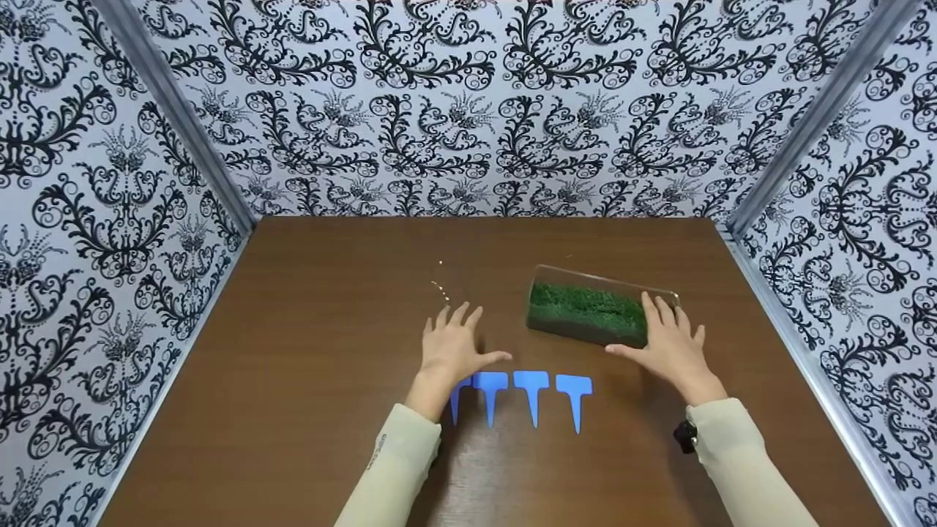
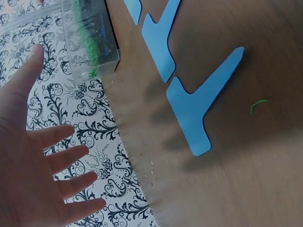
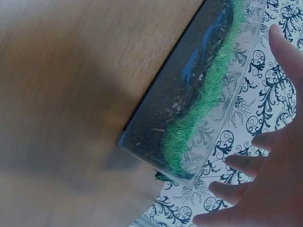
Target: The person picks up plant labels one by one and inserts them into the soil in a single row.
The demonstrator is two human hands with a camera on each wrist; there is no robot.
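Note:
A clear rectangular box (image 1: 589,307) with dark soil-like filling and green artificial grass (image 3: 208,94) stands right of the middle of the table. My right hand (image 1: 670,348) is over its right end in the head view, fingers spread; the right wrist view shows a gap between fingers and box. Several blue T-shaped plant labels (image 1: 531,388) lie in a row in front of the box, stems toward me. My left hand (image 1: 450,351), fingers spread and holding nothing, is over the row's left end and partly hides the leftmost label. In the left wrist view, one label (image 2: 194,109) lies flat beside that hand.
The brown wooden table (image 1: 307,351) is enclosed by patterned black-and-white walls (image 1: 454,110) with metal corner strips. Small pale specks (image 1: 441,287) lie beyond my left hand. A thin green strand (image 2: 258,104) rests on the wood near the labels.

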